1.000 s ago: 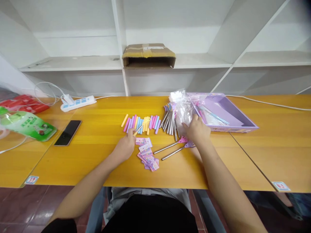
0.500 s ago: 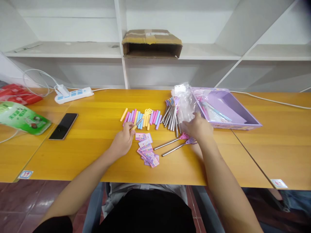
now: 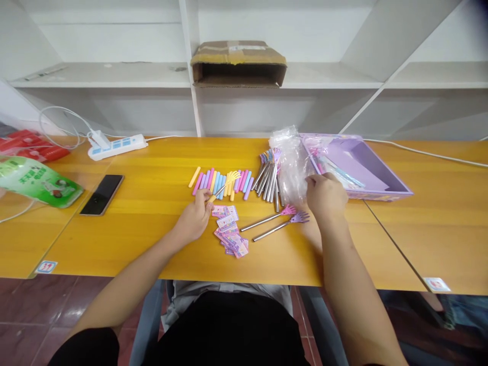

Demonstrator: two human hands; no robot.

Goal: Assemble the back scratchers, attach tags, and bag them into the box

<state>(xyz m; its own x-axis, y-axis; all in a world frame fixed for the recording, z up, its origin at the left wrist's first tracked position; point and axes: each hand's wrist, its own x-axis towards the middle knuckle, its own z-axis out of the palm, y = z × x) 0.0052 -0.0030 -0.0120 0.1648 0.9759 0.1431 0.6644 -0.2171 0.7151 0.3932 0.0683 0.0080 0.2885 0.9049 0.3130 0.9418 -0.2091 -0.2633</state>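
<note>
My left hand (image 3: 195, 218) is closed round the yellow handle of a back scratcher (image 3: 224, 186) with a metal rod and a yellow hand-shaped head. That head lies over a row of coloured handle sleeves (image 3: 209, 179). Closed fingers of my right hand (image 3: 328, 197) are at the right edge of a pile of clear plastic bags (image 3: 292, 165); what they pinch, if anything, is hidden. Just left of this hand lie a pink back scratcher (image 3: 267, 218) and a purple one (image 3: 280, 227). More metal back scratchers (image 3: 270, 180) are bunched beside the bags. Small printed cards (image 3: 231, 233) overlap near my left hand.
A purple box (image 3: 385, 173) holding bagged items stands at right. At left are a phone (image 3: 102, 195), a white power strip (image 3: 118, 147), a green pouch (image 3: 41, 185) and red packages (image 3: 30, 147). An open cardboard box (image 3: 238, 53) sits on the shelf behind.
My right hand has drawn to the right across the plastic bags, its fingers now curled closed. My left hand keeps the yellow back scratcher in nearly the same place.
</note>
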